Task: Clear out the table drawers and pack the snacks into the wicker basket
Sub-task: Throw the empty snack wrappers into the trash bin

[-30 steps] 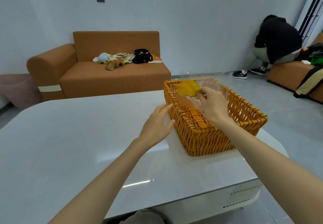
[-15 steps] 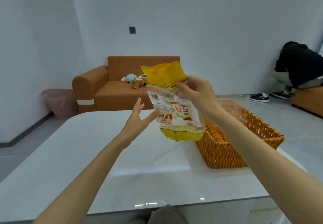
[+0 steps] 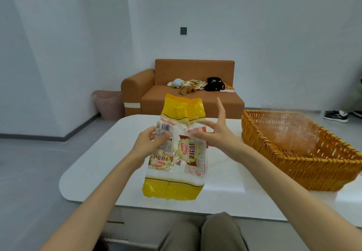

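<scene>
The snack bag (image 3: 177, 152), yellow at top and bottom with a clear middle, stands upright in the air above the near edge of the counter (image 3: 94, 164). It is not in the wicker basket (image 3: 313, 174), which sits on the counter well to the right. The left hand (image 3: 148, 143) is curled round the bag's left side and seems to carry its weight. The right hand (image 3: 217, 137) is spread wide with the index finger pointing up, and its thumb and straight fingertips only touch the upper right of the bag. The basket shows something clear and shiny inside but no snack that can be made out. By that, packing looks barely begun: this bag still has to go in. The drawers under the counter are not plainly in view, so what is left in them cannot be told.
</scene>
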